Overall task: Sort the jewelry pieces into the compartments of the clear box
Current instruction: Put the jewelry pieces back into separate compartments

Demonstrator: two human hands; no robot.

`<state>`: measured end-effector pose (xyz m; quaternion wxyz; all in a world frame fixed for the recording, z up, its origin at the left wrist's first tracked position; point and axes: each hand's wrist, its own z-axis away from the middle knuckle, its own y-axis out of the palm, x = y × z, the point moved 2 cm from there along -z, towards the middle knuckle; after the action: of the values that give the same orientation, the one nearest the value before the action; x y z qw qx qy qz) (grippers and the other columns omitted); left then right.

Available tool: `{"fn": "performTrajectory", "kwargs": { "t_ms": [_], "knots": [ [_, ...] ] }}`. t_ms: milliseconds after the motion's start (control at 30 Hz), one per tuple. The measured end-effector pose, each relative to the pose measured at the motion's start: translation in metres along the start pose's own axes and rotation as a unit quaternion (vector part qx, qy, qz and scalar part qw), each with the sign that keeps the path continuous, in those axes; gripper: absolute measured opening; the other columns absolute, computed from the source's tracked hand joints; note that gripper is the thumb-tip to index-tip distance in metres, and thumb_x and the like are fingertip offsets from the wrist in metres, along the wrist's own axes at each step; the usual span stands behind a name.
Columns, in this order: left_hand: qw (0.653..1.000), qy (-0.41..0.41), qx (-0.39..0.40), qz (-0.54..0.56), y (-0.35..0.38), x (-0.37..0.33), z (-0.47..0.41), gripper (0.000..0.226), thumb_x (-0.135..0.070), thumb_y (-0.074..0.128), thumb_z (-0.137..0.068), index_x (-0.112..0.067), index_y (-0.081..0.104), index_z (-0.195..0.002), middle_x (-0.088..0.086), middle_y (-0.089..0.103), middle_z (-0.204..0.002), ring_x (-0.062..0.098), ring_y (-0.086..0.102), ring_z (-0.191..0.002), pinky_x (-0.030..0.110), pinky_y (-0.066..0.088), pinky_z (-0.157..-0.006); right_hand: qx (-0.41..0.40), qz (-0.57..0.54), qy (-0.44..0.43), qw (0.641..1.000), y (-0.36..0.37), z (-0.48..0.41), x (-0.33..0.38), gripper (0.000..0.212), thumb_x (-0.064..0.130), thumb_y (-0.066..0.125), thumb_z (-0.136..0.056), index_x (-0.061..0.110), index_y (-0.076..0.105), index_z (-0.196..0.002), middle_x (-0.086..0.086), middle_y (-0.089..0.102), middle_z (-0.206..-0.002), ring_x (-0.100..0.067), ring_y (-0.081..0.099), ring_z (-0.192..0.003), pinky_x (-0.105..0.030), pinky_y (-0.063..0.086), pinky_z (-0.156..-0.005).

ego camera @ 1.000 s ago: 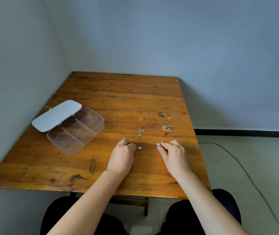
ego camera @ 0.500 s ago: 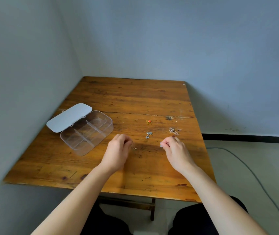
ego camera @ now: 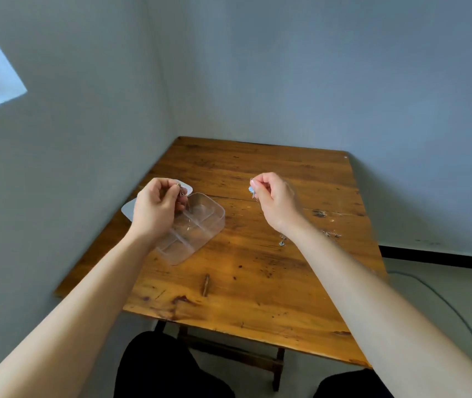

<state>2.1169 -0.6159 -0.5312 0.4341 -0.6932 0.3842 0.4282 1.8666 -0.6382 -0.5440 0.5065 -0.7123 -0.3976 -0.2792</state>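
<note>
A clear box [ego camera: 209,222] with dividers stands open on the left of the wooden table [ego camera: 257,271], its white lid [ego camera: 128,209] folded back behind. My left hand [ego camera: 157,209] hovers over the box's far end, fingers pinched on a small earring [ego camera: 181,192]. My right hand [ego camera: 276,201] is raised above the table's middle, pinching a pale blue earring [ego camera: 252,191] that dangles from the fingertips. A small silver piece [ego camera: 282,242] and a thin chain piece [ego camera: 332,233] lie on the table beside my right forearm.
Walls close in on the table's left and far sides. A dark knot [ego camera: 319,213] marks the wood at the right. A small brown gouge [ego camera: 206,284] sits near the front. A cable [ego camera: 441,300] runs over the floor at the right.
Both hands have lifted off the table, each with an earring. The left went left over the box; the right rose above the table's middle. The view has swung left and upward.
</note>
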Motion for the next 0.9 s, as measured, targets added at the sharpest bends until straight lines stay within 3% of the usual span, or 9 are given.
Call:
{"fn": "performTrajectory", "kwargs": {
  "t_ms": [100,200,267,367,533,667,767,900],
  "knots": [
    [0.999,-0.033,-0.013,-0.006,-0.005,0.008,-0.014,0.017,-0.012,0.051,-0.099,-0.019,0.062,-0.088,0.002,0.072,-0.083,0.018,0.068,-0.072,0.035,0.061,-0.072,0.023,-0.014,0.002,1.000,0.020,-0.017,0.011,0.020,0.030,0.050,-0.102,0.017,0.062,-0.111,-0.003,0.065,-0.106,-0.014,0.059,-0.096,-0.011,0.039,-0.065],
    [0.998,-0.060,-0.023,-0.018,-0.005,0.017,-0.025,0.015,-0.012,0.049,-0.101,-0.015,0.061,-0.092,0.007,0.071,-0.091,0.022,0.069,-0.079,0.039,0.060,-0.077,0.029,-0.020,0.000,0.999,0.040,-0.032,0.019,0.018,0.029,0.051,-0.102,0.016,0.063,-0.108,-0.001,0.067,-0.103,-0.013,0.061,-0.094,-0.010,0.038,-0.064],
    [0.997,-0.072,-0.030,-0.016,-0.005,0.023,-0.032,0.014,-0.013,0.049,-0.101,-0.011,0.062,-0.097,0.010,0.071,-0.093,0.021,0.068,-0.079,0.035,0.060,-0.075,0.035,-0.027,0.001,0.999,0.053,-0.041,0.025,0.015,0.029,0.051,-0.102,0.019,0.062,-0.105,0.002,0.066,-0.099,-0.010,0.060,-0.090,-0.006,0.038,-0.061],
    [0.996,-0.077,-0.046,-0.003,-0.006,0.029,-0.041,0.015,-0.011,0.048,-0.101,-0.005,0.062,-0.102,0.011,0.070,-0.093,0.016,0.066,-0.075,0.025,0.056,-0.068,0.050,-0.030,0.003,0.998,0.071,-0.053,0.029,0.017,0.029,0.050,-0.102,0.019,0.062,-0.107,0.001,0.066,-0.101,-0.011,0.061,-0.091,-0.011,0.040,-0.064],
    [0.995,-0.074,-0.065,0.031,-0.009,0.033,-0.056,0.015,-0.011,0.048,-0.101,-0.005,0.061,-0.101,0.007,0.069,-0.087,0.018,0.066,-0.075,0.031,0.058,-0.073,0.082,-0.016,0.009,0.996,0.096,-0.069,0.027,0.018,0.029,0.050,-0.102,0.018,0.063,-0.110,0.002,0.066,-0.103,-0.012,0.061,-0.094,-0.013,0.041,-0.066],
    [0.994,-0.073,-0.074,0.035,-0.010,0.035,-0.064,0.014,-0.013,0.049,-0.100,-0.010,0.062,-0.099,0.006,0.071,-0.089,0.016,0.068,-0.077,0.034,0.059,-0.076,0.130,0.044,0.026,0.990,0.120,-0.078,0.014,0.018,0.026,0.051,-0.102,0.016,0.065,-0.109,0.002,0.064,-0.104,-0.015,0.060,-0.094,-0.014,0.039,-0.063],
    [0.994,-0.072,-0.076,0.038,-0.010,0.037,-0.067,0.013,-0.014,0.049,-0.100,-0.014,0.062,-0.097,0.006,0.071,-0.089,0.018,0.068,-0.078,0.035,0.059,-0.076,0.180,0.089,0.061,0.978,0.137,-0.078,0.003,0.017,0.022,0.052,-0.102,0.016,0.066,-0.110,-0.002,0.064,-0.111,-0.017,0.058,-0.096,-0.024,0.046,-0.073],
    [0.997,-0.054,-0.048,-0.026,-0.007,0.045,-0.066,0.014,-0.013,0.049,-0.100,-0.017,0.060,-0.093,0.004,0.069,-0.087,0.016,0.067,-0.078,0.033,0.059,-0.073,0.180,0.162,0.039,0.969,0.145,-0.078,0.005,0.017,0.020,0.061,-0.098,0.016,0.071,-0.111,-0.004,0.069,-0.108,-0.020,0.065,-0.093,-0.028,0.053,-0.073]
  ]
}}
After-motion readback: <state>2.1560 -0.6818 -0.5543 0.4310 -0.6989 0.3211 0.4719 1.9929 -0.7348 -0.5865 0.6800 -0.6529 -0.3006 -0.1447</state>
